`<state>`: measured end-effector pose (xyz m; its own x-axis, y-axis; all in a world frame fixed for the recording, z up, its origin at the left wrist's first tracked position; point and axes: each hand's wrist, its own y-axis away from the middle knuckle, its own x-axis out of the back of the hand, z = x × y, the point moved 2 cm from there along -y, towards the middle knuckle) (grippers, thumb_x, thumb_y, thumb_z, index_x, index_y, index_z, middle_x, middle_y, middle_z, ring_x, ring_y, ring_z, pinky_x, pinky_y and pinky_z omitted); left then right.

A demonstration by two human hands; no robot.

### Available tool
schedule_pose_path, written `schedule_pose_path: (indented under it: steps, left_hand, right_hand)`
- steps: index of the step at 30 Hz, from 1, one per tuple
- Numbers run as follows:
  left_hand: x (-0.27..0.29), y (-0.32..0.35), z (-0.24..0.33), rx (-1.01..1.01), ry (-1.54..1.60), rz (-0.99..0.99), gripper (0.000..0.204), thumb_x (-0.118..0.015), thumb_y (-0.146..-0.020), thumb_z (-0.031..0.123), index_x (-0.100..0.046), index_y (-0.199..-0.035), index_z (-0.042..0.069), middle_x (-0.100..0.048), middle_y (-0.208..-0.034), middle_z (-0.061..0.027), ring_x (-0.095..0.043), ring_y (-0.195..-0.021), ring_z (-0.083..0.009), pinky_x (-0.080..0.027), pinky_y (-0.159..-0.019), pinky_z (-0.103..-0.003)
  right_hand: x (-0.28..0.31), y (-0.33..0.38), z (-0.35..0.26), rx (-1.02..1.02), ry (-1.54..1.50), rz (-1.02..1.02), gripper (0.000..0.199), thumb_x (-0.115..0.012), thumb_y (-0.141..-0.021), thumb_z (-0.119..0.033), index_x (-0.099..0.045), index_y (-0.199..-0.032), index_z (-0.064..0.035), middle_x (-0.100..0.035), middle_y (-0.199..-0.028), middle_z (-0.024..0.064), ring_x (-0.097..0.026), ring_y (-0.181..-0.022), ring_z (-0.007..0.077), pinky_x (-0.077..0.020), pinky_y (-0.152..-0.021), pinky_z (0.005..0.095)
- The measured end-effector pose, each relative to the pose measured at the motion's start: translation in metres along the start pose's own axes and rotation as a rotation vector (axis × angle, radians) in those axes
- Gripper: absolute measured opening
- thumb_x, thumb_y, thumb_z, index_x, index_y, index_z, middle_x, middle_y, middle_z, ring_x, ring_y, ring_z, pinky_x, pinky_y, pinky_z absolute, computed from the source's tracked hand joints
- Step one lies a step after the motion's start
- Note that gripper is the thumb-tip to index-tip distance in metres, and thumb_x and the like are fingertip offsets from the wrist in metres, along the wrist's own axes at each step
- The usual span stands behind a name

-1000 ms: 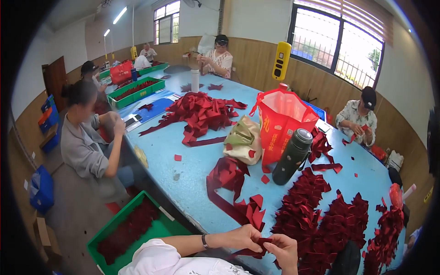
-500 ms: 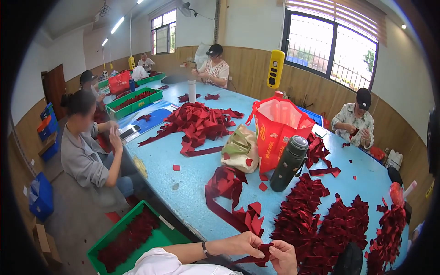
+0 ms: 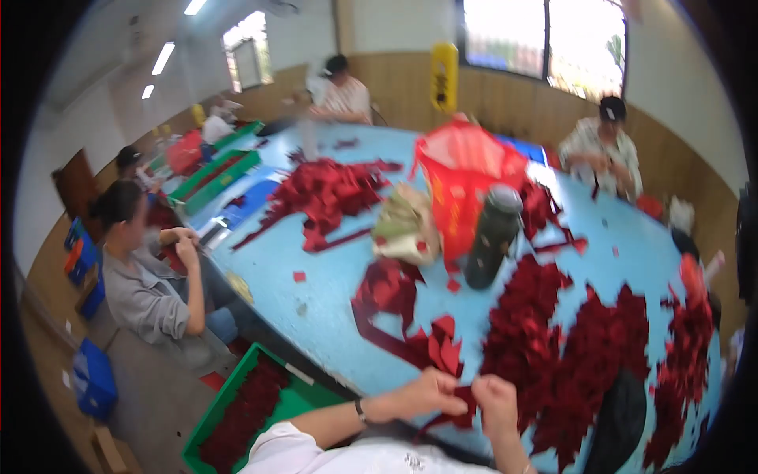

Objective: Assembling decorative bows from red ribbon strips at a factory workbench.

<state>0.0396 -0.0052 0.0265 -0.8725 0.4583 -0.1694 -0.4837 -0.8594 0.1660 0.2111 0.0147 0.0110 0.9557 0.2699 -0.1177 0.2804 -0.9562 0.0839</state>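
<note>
Above the near edge of the blue table, my left hand and my right hand are close together. Both are closed on a dark red ribbon, which runs between their fingers and trails down to the left. Motion blur hides the exact shape of the held piece. Just beyond my hands, loose red ribbon lies coiled on the table. To the right, folded red ribbon pieces lie massed in long rows, some beside my right hand.
A green tray with red pieces stands at the lower left. Farther in are a dark bottle, a red bag, a beige-green cloth bag and a ribbon heap. A black object lies near right. Several people sit around the table.
The whole view has shifted and blurred. My right hand is higher and more tightly closed, with the ribbon still between both hands. The person at left has lowered their hands.
</note>
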Motion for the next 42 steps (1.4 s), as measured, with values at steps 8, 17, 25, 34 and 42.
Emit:
schedule_pose_path:
  steps: [8,17,25,34,42]
  left_hand:
    - [0.038,-0.013,0.036,-0.124,0.332,0.397,0.016,-0.064,-0.087,0.008,-0.066,-0.101,0.002,-0.067,-0.094,-0.001,-0.058,-0.08,-0.0074,-0.047,-0.074,-0.024]
    - [0.023,-0.005,0.016,-0.17,0.44,0.41,0.017,-0.065,-0.087,0.007,-0.066,-0.103,0.002,-0.067,-0.098,-0.0026,-0.059,-0.089,-0.009,-0.044,-0.084,-0.026]
    - [0.004,-0.007,0.012,-0.181,0.465,0.441,0.016,-0.064,-0.087,0.005,-0.066,-0.102,0.002,-0.067,-0.099,-0.0042,-0.059,-0.092,-0.0105,-0.044,-0.086,-0.027]
    - [-0.001,-0.009,0.006,-0.118,0.651,0.414,0.018,-0.062,-0.088,0.005,-0.064,-0.105,0.001,-0.067,-0.102,-0.0067,-0.061,-0.094,-0.0137,-0.045,-0.088,-0.028]
    - [-0.004,-0.015,0.003,-0.209,0.514,0.457,0.018,-0.064,-0.087,0.006,-0.065,-0.104,0.0,-0.068,-0.099,-0.0077,-0.061,-0.09,-0.0129,-0.046,-0.086,-0.027]
  right_hand:
    - [-0.001,-0.015,-0.029,0.144,-0.138,0.038,0.014,-0.057,-0.09,-0.01,-0.061,-0.097,0.0015,-0.063,-0.089,0.0048,-0.059,-0.08,0.0097,-0.0448,-0.067,0.0216]
    - [-0.009,0.001,-0.019,0.294,-0.162,0.197,0.018,-0.063,-0.086,-0.003,-0.06,-0.102,0.0038,-0.064,-0.092,0.0075,-0.059,-0.087,0.0115,-0.0476,-0.081,0.0243]
    - [-0.015,0.004,-0.023,0.081,-0.227,0.083,0.015,-0.065,-0.084,-0.001,-0.061,-0.098,0.0022,-0.064,-0.088,0.0057,-0.059,-0.081,0.0096,-0.0474,-0.077,0.0232]
    - [-0.012,-0.001,-0.009,0.028,-0.386,0.107,0.014,-0.066,-0.084,-0.006,-0.062,-0.096,0.0018,-0.064,-0.085,0.0025,-0.057,-0.079,0.0067,-0.0468,-0.07,0.0208]
    - [-0.013,-0.003,-0.02,0.13,-0.11,0.075,0.019,-0.067,-0.083,-0.009,-0.064,-0.098,0.0028,-0.064,-0.079,0.0005,-0.055,-0.065,0.0045,-0.0443,-0.056,0.0187]
